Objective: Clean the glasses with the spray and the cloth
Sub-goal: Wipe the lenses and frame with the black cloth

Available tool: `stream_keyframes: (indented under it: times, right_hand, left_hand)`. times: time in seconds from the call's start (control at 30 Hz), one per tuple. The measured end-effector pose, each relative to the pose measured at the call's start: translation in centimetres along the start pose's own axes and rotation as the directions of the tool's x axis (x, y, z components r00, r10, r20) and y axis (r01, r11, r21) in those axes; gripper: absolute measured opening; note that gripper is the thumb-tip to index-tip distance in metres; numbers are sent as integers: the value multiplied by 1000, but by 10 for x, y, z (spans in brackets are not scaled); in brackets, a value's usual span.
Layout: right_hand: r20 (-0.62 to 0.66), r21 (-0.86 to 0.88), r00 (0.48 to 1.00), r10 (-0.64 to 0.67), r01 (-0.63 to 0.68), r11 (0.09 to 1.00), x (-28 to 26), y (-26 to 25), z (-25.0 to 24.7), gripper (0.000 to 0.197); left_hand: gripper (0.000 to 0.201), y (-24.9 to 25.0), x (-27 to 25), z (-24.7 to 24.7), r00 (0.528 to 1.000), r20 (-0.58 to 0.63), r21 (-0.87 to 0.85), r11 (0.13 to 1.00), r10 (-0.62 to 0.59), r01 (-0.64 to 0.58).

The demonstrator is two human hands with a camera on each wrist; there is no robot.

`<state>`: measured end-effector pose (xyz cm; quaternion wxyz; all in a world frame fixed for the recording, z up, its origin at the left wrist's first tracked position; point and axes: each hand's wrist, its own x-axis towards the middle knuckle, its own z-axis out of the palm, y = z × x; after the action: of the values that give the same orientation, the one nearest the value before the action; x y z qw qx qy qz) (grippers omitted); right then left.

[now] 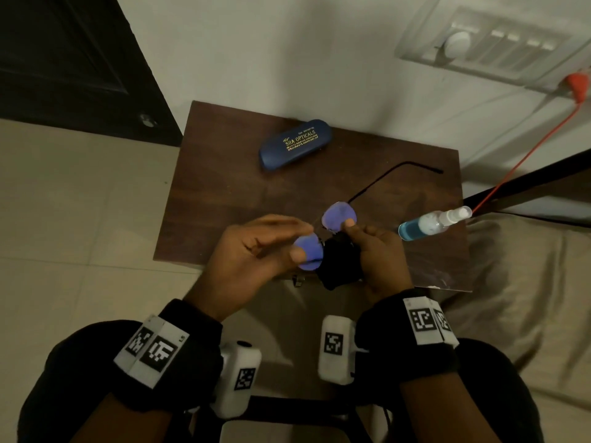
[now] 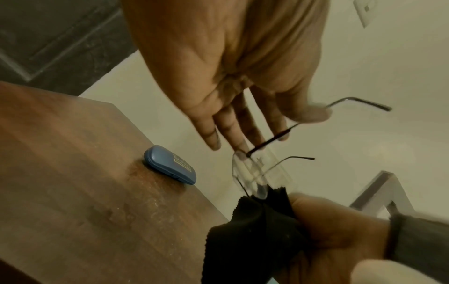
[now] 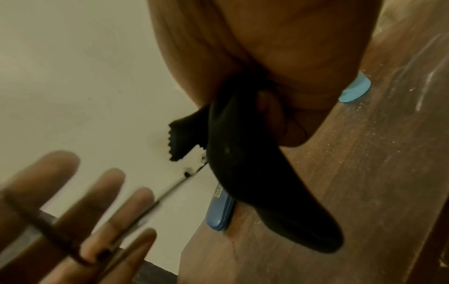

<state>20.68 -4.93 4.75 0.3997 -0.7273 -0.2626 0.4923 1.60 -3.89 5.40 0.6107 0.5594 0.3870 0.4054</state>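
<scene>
Thin-framed glasses (image 1: 335, 215) with purple-glinting lenses are held above the dark wooden table (image 1: 224, 187), temples pointing away from me. My left hand (image 1: 302, 241) pinches the left lens, thumb on top and straight fingers behind. My right hand (image 1: 351, 231) grips a black cloth (image 1: 339, 266) and pinches the right lens, its thumb on the glass. In the left wrist view the cloth (image 2: 250, 230) bunches below the clear lenses (image 2: 248, 173). In the right wrist view the cloth (image 3: 255, 182) hangs from my curled fingers. The spray bottle (image 1: 431, 220) with blue liquid lies on its side at the table's right edge.
A blue glasses case (image 1: 294, 143) lies at the back of the table, near the white wall. A dark door (image 1: 64, 59) stands to the left. A beige bed cover (image 1: 527, 282) and a red cable (image 1: 527, 155) are on the right.
</scene>
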Motion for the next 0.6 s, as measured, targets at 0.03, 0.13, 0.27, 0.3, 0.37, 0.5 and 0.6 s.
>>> stream_keyframes:
  times: [0.03,0.13,0.27,0.3,0.37,0.5,0.6]
  right_hand:
    - [-3,-17,1000,-16,16,1000,0,-1,-1,33]
    - [29,-74,997,-70,72,995,-3,-6,-1,33]
    - [122,-74,985,-120,130,989,-8,-5,7,43]
    - [140,-76,982,-128,139,987,-9,-4,9,44]
    - [176,-90,975,-136,153,984,-10,-5,11,41]
    - [181,-101,978,-104,124,987,-10,-3,8,39]
    - [103,-72,993,-54,62,996,-6,2,3,39]
  left_hand:
    - [28,0,2,-3,997,-63,-43,998,-41,39]
    - [34,-10,9,-6,968,-218,68,987,-124,142]
    - [43,-24,9,5,978,-73,163,965,-197,207]
    - [51,-24,9,7,975,-51,172,959,-217,223]
    - [55,-22,9,8,970,-34,161,957,-240,242]
    - [43,-16,12,8,936,-85,112,930,-342,350]
    - [40,-17,14,9,878,-149,56,883,-455,467]
